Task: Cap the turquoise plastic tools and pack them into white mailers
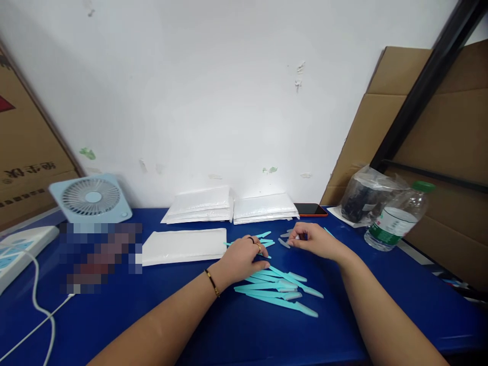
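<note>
My left hand [244, 259] lies palm down over a spread of turquoise eyebrow razors [263, 294], its thumb held apart from the fingers. Some handles stick out from under its fingers, and what lies beneath the palm is hidden. Just to the right, my right hand [313, 239] is closed in a pinch beside small translucent blade covers [284, 243]. Whatever its fingertips hold is too small to make out. A turquoise tip [329, 232] shows behind the right wrist. Nearest the front, several razors point right with translucent covers over their blades.
A white padded envelope [185, 246] lies left of my left hand. Two stacks of envelopes [200, 203] and a phone [310, 209] sit along the wall. At left are a blue fan [93, 198] and a power strip [26, 249]; at right, a bottle [396, 218] and a bagged dark item [362, 198].
</note>
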Tool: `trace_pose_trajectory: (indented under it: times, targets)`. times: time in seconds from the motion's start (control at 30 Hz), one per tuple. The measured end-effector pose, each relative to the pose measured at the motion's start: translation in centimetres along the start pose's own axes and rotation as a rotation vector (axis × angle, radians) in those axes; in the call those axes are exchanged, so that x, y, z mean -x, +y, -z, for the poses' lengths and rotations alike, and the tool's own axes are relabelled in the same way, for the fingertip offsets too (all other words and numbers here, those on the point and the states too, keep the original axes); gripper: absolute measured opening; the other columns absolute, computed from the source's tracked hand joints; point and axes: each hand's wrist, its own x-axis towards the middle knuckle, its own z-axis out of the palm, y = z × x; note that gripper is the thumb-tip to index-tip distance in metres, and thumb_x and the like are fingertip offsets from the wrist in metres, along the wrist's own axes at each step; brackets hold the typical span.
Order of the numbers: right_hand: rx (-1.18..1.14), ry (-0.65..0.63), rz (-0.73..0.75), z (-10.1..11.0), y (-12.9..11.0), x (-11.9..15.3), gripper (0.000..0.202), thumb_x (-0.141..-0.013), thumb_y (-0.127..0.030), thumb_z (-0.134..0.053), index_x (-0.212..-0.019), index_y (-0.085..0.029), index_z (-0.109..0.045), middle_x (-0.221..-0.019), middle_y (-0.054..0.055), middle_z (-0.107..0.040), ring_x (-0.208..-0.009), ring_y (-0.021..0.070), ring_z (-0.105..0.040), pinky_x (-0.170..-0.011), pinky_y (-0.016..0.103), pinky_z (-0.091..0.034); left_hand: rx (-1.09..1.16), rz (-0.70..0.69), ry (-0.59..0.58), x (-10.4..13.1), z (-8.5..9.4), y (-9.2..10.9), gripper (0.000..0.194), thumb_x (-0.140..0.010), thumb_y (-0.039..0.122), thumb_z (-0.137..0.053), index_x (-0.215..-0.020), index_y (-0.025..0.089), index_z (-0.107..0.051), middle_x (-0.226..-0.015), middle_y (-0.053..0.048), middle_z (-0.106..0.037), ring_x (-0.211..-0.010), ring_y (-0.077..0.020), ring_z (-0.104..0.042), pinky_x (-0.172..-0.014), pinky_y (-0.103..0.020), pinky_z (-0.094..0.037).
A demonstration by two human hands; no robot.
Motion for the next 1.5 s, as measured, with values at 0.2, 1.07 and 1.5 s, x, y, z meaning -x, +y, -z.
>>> trace_pose_trajectory:
  times: [0.2, 1.07, 1.5]
  targets:
    - [-0.125, -0.329, -0.032, 0.5, -0.9, 0.8, 0.034, -0.067, -0.049, -0.066, -0.078, -0.018, -0.067, -0.063, 0.0, -0.056, -0.058, 0.0125, -0.047, -0.052, 0.023, -0.032, 0.143, 0.185, -0.012, -0.2, -0.4, -0.5, 0.01, -0.076, 0.03, -0.059, -0.075, 0.02, -0.062, -0.081, 0.001, -0.061, -0.074, -0.0135, -0.055, -0.063, -0.022, -0.039]
    - [-0.006, -0.265, 0.074, -1.8, -1.6, 0.3, 0.017, -0.072, -0.034, -0.063, -0.075, -0.017, -0.06, -0.068, 0.0, -0.054, -0.059, 0.0115, -0.047, -0.053, 0.021, -0.035, 0.016, 0.117, 0.113, -0.1, 0.6, -0.5, 0.03, -0.081, 0.049, -0.051, -0.091, 0.023, -0.062, -0.087, -0.001, -0.062, -0.087, -0.0179, -0.054, -0.074, -0.027, -0.04]
    - [0.067, 0.027, -0.099, -0.5, 0.5, -0.1, 0.026, -0.071, -0.042, -0.061, -0.081, -0.018, -0.063, -0.062, 0.0, -0.056, -0.056, 0.0124, -0.048, -0.051, 0.022, -0.032, -0.06, 0.13, 0.045, 0.5, 2.2, -1.0, 0.023, -0.075, 0.04, -0.061, -0.091, 0.024, -0.066, -0.098, -0.002, -0.061, -0.093, -0.0195, -0.052, -0.077, -0.028, -0.039]
